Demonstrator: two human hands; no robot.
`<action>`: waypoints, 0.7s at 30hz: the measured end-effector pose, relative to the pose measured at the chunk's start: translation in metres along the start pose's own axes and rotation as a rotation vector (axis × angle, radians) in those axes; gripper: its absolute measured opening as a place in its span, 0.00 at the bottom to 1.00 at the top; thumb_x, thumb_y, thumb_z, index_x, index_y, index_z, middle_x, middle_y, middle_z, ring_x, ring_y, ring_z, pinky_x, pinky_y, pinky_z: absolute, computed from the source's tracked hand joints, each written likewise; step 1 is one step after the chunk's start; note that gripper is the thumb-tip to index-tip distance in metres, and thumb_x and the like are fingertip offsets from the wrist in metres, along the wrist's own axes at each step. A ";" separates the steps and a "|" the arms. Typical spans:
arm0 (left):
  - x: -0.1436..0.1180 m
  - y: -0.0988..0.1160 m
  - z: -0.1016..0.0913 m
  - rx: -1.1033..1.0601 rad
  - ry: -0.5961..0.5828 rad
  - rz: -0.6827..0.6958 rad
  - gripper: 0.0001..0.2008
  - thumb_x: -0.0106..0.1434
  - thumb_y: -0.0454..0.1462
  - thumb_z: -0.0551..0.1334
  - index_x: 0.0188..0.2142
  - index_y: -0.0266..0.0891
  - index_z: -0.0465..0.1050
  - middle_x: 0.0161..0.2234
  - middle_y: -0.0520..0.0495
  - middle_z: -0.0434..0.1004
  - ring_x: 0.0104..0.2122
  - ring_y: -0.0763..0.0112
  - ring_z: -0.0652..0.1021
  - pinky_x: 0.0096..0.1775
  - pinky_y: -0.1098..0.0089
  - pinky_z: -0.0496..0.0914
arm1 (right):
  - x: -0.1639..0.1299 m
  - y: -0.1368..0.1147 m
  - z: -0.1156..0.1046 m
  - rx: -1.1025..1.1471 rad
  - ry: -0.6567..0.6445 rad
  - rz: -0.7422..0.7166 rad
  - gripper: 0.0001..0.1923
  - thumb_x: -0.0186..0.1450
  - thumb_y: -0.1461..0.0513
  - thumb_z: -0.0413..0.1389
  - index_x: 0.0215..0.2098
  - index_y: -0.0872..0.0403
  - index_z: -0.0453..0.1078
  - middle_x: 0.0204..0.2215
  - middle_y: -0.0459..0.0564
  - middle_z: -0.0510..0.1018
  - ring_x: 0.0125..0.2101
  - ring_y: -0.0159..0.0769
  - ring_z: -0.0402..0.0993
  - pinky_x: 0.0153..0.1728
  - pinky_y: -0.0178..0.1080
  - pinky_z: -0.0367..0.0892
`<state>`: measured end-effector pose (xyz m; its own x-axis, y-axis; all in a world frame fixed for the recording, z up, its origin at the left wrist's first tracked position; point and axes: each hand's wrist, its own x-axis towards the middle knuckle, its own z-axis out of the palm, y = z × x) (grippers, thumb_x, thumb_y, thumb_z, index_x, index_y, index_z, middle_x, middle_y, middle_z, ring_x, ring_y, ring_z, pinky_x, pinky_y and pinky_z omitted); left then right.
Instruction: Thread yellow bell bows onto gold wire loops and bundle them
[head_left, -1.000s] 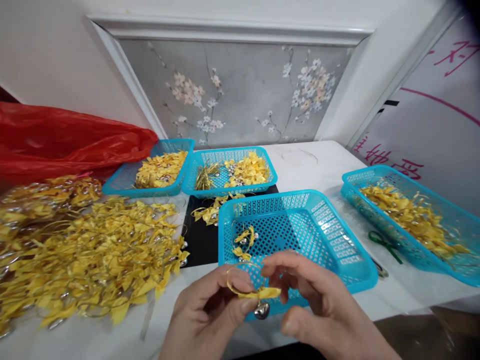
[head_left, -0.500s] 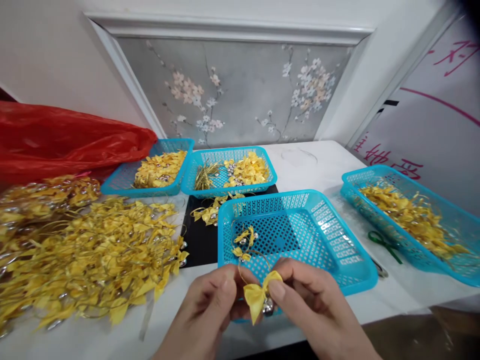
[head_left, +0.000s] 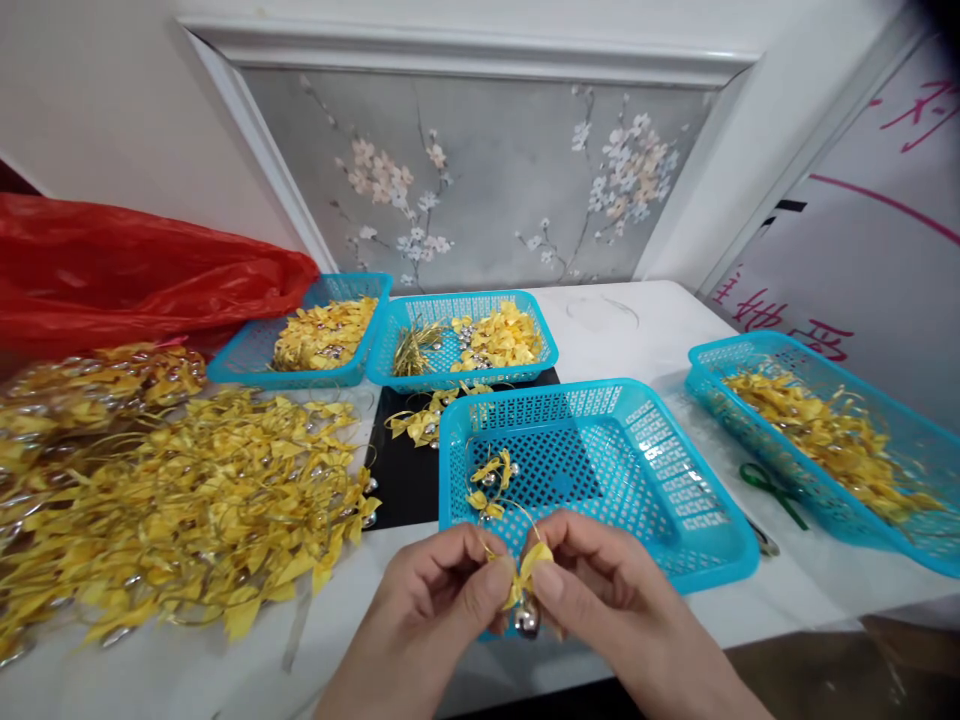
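Note:
A yellow ribbon bow (head_left: 535, 562) is pinched between my two hands over the near edge of a blue basket (head_left: 720, 565). My left hand (head_left: 454, 600) grips its left side with thumb and fingers, and my right hand (head_left: 600, 600) grips the right side. A silver bell (head_left: 527, 616) hangs below the bow, between my thumbs. From its top a thin gold cord loop (head_left: 525, 510) arches up over the basket. Inside the basket, at its left, lie a few small bows with bells (head_left: 491, 475). My fingertips behind the bow are partly hidden.
A heap of yellow bows with bells (head_left: 217, 500) spreads at left, under a red plastic bag (head_left: 135, 270). Two blue baskets (head_left: 247, 375) (head_left: 465, 382) stand behind; another blue basket (head_left: 795, 460) is at right. Beside it lies a green ribbon loop (head_left: 772, 492).
My left thumb and fingers have closed onto the left side of the bow, covering the loop that stuck out there. The hands have drawn closer together.

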<state>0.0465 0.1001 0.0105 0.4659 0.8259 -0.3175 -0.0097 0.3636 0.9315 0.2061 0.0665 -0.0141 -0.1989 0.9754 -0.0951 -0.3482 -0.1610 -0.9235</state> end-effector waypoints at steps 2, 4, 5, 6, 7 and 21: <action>-0.001 0.000 0.002 -0.009 0.016 0.008 0.15 0.62 0.45 0.63 0.24 0.39 0.70 0.23 0.54 0.67 0.27 0.72 0.67 0.32 0.73 0.63 | 0.001 -0.001 0.002 0.013 0.021 0.022 0.16 0.65 0.52 0.58 0.29 0.55 0.67 0.22 0.40 0.66 0.23 0.26 0.58 0.25 0.30 0.56; -0.002 -0.002 0.004 -0.050 0.039 0.007 0.15 0.62 0.45 0.62 0.23 0.39 0.69 0.23 0.53 0.67 0.28 0.71 0.68 0.34 0.71 0.64 | 0.002 -0.001 0.004 0.041 0.024 0.044 0.17 0.64 0.51 0.58 0.28 0.56 0.66 0.20 0.40 0.65 0.21 0.25 0.57 0.23 0.30 0.54; -0.002 -0.002 0.004 -0.072 0.034 0.001 0.14 0.62 0.44 0.62 0.23 0.39 0.69 0.23 0.53 0.68 0.28 0.70 0.69 0.34 0.71 0.64 | 0.002 0.000 0.005 0.065 0.020 0.050 0.18 0.64 0.50 0.58 0.27 0.56 0.67 0.19 0.40 0.65 0.20 0.25 0.56 0.23 0.30 0.54; -0.002 -0.003 0.004 -0.090 0.026 -0.005 0.14 0.62 0.44 0.62 0.24 0.39 0.70 0.23 0.53 0.68 0.27 0.70 0.69 0.33 0.71 0.64 | 0.002 0.000 0.006 0.092 0.017 0.053 0.18 0.64 0.50 0.59 0.27 0.56 0.67 0.19 0.41 0.66 0.20 0.24 0.56 0.22 0.30 0.54; -0.002 -0.004 0.004 -0.103 0.018 -0.013 0.13 0.62 0.43 0.63 0.24 0.39 0.70 0.23 0.52 0.68 0.27 0.70 0.68 0.32 0.71 0.64 | 0.002 0.001 0.006 0.116 0.013 0.057 0.18 0.64 0.50 0.59 0.28 0.56 0.67 0.20 0.41 0.67 0.19 0.24 0.57 0.22 0.30 0.54; -0.002 -0.004 0.008 0.048 0.221 0.133 0.11 0.60 0.43 0.64 0.26 0.41 0.72 0.24 0.55 0.68 0.27 0.73 0.68 0.30 0.76 0.65 | 0.002 0.009 0.008 0.174 -0.101 0.063 0.19 0.62 0.47 0.60 0.31 0.54 0.64 0.18 0.38 0.65 0.14 0.22 0.55 0.17 0.28 0.52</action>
<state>0.0526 0.0938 0.0089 0.2582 0.9411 -0.2181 -0.0131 0.2292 0.9733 0.1954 0.0655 -0.0200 -0.3134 0.9438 -0.1049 -0.4836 -0.2537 -0.8377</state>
